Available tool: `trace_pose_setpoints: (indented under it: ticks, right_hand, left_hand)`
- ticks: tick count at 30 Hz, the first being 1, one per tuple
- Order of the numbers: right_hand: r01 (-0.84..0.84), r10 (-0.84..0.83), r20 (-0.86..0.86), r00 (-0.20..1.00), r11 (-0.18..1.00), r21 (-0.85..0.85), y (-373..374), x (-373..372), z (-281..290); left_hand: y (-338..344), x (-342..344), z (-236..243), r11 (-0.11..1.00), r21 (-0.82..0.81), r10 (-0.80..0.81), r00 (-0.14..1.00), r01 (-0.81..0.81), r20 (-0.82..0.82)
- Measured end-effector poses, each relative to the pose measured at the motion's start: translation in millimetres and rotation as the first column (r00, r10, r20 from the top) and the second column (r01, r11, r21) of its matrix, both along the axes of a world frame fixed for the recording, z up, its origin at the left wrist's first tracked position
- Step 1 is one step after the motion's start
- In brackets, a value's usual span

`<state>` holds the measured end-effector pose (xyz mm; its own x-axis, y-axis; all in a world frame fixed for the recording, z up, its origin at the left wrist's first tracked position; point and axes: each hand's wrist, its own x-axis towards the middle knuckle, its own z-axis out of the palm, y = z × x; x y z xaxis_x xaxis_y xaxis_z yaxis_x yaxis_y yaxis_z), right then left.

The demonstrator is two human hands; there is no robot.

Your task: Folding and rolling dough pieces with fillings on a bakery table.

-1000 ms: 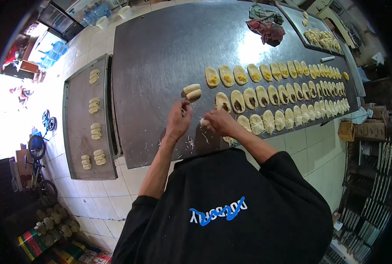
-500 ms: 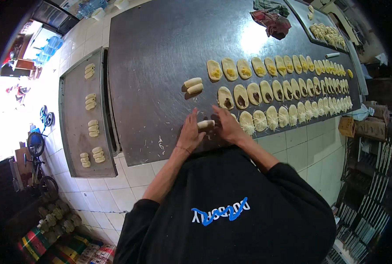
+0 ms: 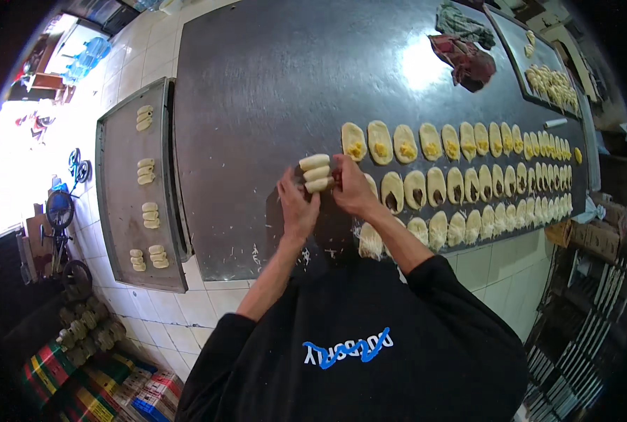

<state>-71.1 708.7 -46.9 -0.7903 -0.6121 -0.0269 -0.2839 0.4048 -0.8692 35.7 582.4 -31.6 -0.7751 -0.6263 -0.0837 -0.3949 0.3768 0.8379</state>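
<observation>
Three pale filled dough rolls (image 3: 317, 173) are pressed side by side in a stack between my two hands, on or just above the dark metal table (image 3: 250, 91). My left hand (image 3: 299, 209) closes on their left and near side, fingers curled at the lower roll. From the right, my right hand (image 3: 353, 187) grips their ends with bent fingers. To the right lie rows of flattened dough ovals: one row with yellow filling (image 3: 405, 143), one with dark brown filling (image 3: 392, 200), and a near row with white shreds (image 3: 438, 230), partly hidden by my right forearm.
Left of the table sits a metal baking tray (image 3: 120, 211) bearing several grouped rolls (image 3: 150, 214). Cloths (image 3: 464, 60) lie at the far right, before another tray with dough pieces (image 3: 549, 84). Dough shreds are scattered near the table's front edge.
The single roll between my hands has been brought away from me to the pair of rolls, and the three now sit together. Both hands moved up and away from the front edge.
</observation>
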Motion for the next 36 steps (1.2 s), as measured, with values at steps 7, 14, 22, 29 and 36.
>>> trace_pose_setpoints:
  ticks: [7, 14, 22, 29, 36]
  right_hand:
    - [-0.686, 0.605, 0.33, 0.725, 0.678, 0.265, -61, -109, 48]
    - [-0.761, 0.631, 0.536, 0.561, 0.648, 0.033, -58, -93, 34]
    - [-0.509, 0.449, 0.251, 0.857, 0.812, 0.286, -47, -35, 31]
    - [0.448, -0.39, 0.423, 0.818, 0.893, -0.042, 11, 57, 10]
    - [0.547, -0.42, 0.489, 0.764, 0.824, -0.146, -8, 62, 46]
  left_hand:
    - [50, -3, 19, 0.754, 0.587, 0.23, 0.956, -0.294, 0.183]
    - [4, 30, 26, 0.783, 0.571, 0.359, 0.929, -0.244, -0.095]
    - [-27, 4, -8, 0.99, -0.01, 0.137, 0.94, -0.141, 0.311]
    - [-65, 16, 37, 0.993, -0.071, -0.072, 0.947, 0.099, 0.314]
    - [-47, -10, 18, 0.907, 0.212, -0.377, 0.926, 0.363, 0.03]
